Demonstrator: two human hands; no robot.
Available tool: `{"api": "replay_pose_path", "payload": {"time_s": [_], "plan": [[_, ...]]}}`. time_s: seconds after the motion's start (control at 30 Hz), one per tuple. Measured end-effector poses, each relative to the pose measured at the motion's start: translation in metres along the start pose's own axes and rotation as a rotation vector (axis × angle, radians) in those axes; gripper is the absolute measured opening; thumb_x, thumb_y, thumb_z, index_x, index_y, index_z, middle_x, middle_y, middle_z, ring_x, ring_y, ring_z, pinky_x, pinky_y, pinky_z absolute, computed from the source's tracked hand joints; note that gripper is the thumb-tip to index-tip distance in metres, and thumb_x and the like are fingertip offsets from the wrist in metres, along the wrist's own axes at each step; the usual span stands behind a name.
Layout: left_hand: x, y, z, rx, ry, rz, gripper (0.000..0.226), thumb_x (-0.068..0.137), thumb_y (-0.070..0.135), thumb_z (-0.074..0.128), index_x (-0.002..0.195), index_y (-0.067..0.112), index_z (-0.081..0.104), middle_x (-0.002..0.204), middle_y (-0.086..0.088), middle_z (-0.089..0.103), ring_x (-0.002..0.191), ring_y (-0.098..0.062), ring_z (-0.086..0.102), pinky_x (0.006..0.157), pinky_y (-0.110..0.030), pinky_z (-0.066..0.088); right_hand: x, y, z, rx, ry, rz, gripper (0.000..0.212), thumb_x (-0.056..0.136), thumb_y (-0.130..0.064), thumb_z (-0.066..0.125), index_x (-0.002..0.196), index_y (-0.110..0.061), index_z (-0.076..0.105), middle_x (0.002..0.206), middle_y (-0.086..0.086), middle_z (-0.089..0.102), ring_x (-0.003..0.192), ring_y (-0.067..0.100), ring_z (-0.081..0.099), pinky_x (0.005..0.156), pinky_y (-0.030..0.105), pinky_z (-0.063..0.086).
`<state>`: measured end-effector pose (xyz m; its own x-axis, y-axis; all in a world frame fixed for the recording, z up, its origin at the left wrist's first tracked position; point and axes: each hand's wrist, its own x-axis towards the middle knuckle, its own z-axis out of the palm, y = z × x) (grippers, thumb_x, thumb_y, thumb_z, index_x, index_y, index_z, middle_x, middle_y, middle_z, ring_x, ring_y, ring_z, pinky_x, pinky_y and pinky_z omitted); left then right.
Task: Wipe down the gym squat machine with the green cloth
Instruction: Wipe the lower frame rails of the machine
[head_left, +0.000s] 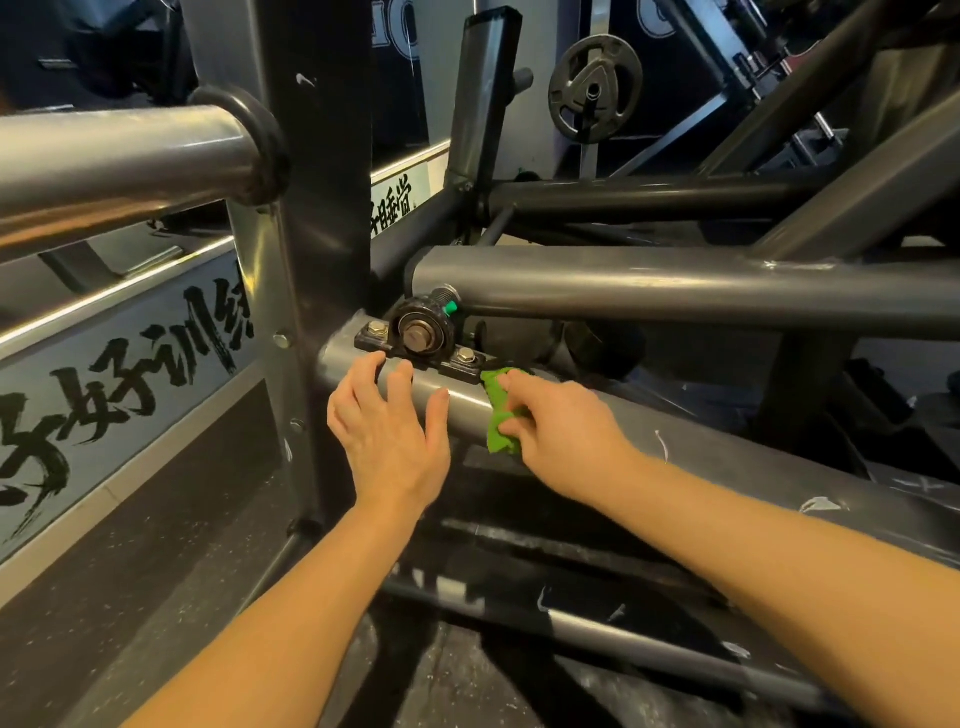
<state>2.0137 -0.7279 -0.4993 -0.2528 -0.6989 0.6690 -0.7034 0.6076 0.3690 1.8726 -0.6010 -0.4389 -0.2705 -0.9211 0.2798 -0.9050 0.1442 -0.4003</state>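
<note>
In the head view, the grey steel frame of the squat machine (322, 208) fills the picture, with a broad upright post left of centre. A lower tube (465, 415) runs from the middle of the frame down towards the right edge. Both hands reach to it from the bottom.

The green cloth (501, 410) lies bunched on this tube just right of centre. It touches the right end of a black bearing block (415, 335) that is bolted on top of the tube. The right hand (561, 431) grips the cloth, its fingers curled round it and pressing it onto the metal.

The left hand (387, 441) holds nothing. Its fingers are straight and spread, and the fingertips rest on the tube just below the bearing block, near the cloth but apart from it.

A small green cap (451, 307) sits on the upper right of the block. Above it a thick tube (649, 291) crosses to the right edge. A shiny round bar (119, 156) fills the upper left, and a weight plate (595, 88) hangs at the upper middle. A pale wall panel with black brush writing (119, 395) runs along the left side, above a dark floor (156, 597).
</note>
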Motion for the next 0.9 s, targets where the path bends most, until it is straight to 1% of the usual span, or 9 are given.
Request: {"api": "replay_pose_path", "payload": {"time_s": [0.1, 0.17, 0.3, 0.4, 0.47, 0.53, 0.63, 0.83, 0.9], "plan": [[0.000, -0.003, -0.001, 0.023, -0.002, 0.011, 0.033, 0.099, 0.030, 0.057, 0.130, 0.017, 0.053, 0.146, -0.011, 0.039, 0.134, -0.033, 0.034, 0.113, -0.053, 0.029, 0.038, 0.002, 0.002, 0.041, 0.021, 0.121, 0.014, 0.102, -0.034, 0.056, 0.105, -0.019, 0.055, 0.104, 0.004, 0.067, 0.096, 0.026, 0.061, 0.085, 0.048, 0.053], [0.000, -0.005, -0.006, 0.027, -0.018, 0.024, 0.033, 0.100, 0.028, 0.056, 0.132, 0.018, 0.054, 0.146, -0.010, 0.039, 0.133, -0.032, 0.035, 0.112, -0.053, 0.031, 0.048, 0.006, 0.009, 0.065, 0.051, 0.160, 0.013, 0.104, -0.035, 0.053, 0.108, -0.023, 0.054, 0.104, 0.004, 0.067, 0.097, 0.027, 0.061, 0.084, 0.049, 0.053], [0.005, -0.016, -0.016, 0.036, -0.059, 0.092, 0.037, 0.100, 0.028, 0.058, 0.136, 0.020, 0.055, 0.144, -0.007, 0.042, 0.130, -0.028, 0.035, 0.110, -0.053, 0.036, 0.007, 0.005, 0.024, 0.004, 0.168, 0.054, 0.012, 0.099, -0.028, 0.059, 0.110, -0.025, 0.056, 0.105, 0.000, 0.063, 0.095, 0.026, 0.061, 0.078, 0.043, 0.052], [0.010, -0.026, -0.022, 0.044, -0.091, 0.146, 0.040, 0.098, 0.028, 0.062, 0.137, 0.022, 0.055, 0.143, -0.006, 0.045, 0.129, -0.028, 0.037, 0.108, -0.053, 0.038, -0.034, 0.006, 0.028, -0.105, 0.293, -0.125, 0.046, 0.072, -0.005, 0.085, 0.114, -0.015, 0.068, 0.109, 0.005, 0.070, 0.093, 0.029, 0.069, 0.073, 0.045, 0.062], [0.013, -0.032, -0.024, 0.042, -0.080, 0.184, 0.041, 0.095, 0.027, 0.066, 0.135, 0.021, 0.058, 0.140, -0.008, 0.049, 0.126, -0.029, 0.039, 0.104, -0.053, 0.040, -0.031, 0.002, 0.030, -0.174, 0.332, -0.141, 0.063, 0.058, -0.003, 0.092, 0.116, -0.012, 0.071, 0.114, 0.005, 0.072, 0.097, 0.027, 0.071, 0.075, 0.038, 0.061], [0.015, -0.035, -0.026, 0.052, -0.078, 0.203, 0.042, 0.093, 0.027, 0.069, 0.134, 0.020, 0.060, 0.138, -0.009, 0.051, 0.124, -0.029, 0.040, 0.101, -0.052, 0.041, -0.014, -0.015, 0.038, -0.181, 0.322, -0.147, 0.060, 0.063, -0.008, 0.090, 0.118, -0.014, 0.069, 0.118, 0.001, 0.068, 0.104, 0.021, 0.067, 0.081, 0.032, 0.059], [0.018, -0.037, -0.027, 0.060, -0.070, 0.215, 0.042, 0.092, 0.027, 0.071, 0.133, 0.020, 0.063, 0.136, -0.009, 0.052, 0.123, -0.029, 0.041, 0.100, -0.052, 0.040, -0.004, -0.026, 0.050, -0.119, 0.306, -0.141, 0.056, 0.072, -0.011, 0.086, 0.124, -0.013, 0.066, 0.125, 0.001, 0.065, 0.115, 0.020, 0.062, 0.092, 0.034, 0.058], [0.014, -0.034, -0.025, 0.031, -0.054, 0.199, 0.042, 0.092, 0.025, 0.071, 0.133, 0.020, 0.062, 0.136, -0.009, 0.051, 0.123, -0.030, 0.042, 0.102, -0.053, 0.039, -0.054, 0.039, 0.033, -0.151, 0.393, -0.175, 0.074, 0.056, -0.004, 0.096, 0.125, -0.009, 0.071, 0.124, 0.011, 0.071, 0.110, 0.029, 0.071, 0.098, 0.041, 0.049], [0.013, -0.032, -0.024, 0.045, -0.057, 0.191, 0.041, 0.093, 0.026, 0.070, 0.133, 0.020, 0.062, 0.137, -0.009, 0.051, 0.124, -0.029, 0.041, 0.102, -0.053, 0.038, -0.059, 0.037, 0.029, -0.174, 0.384, -0.187, 0.067, 0.056, -0.004, 0.095, 0.119, -0.009, 0.073, 0.115, 0.010, 0.074, 0.101, 0.029, 0.073, 0.091, 0.034, 0.055]]}}
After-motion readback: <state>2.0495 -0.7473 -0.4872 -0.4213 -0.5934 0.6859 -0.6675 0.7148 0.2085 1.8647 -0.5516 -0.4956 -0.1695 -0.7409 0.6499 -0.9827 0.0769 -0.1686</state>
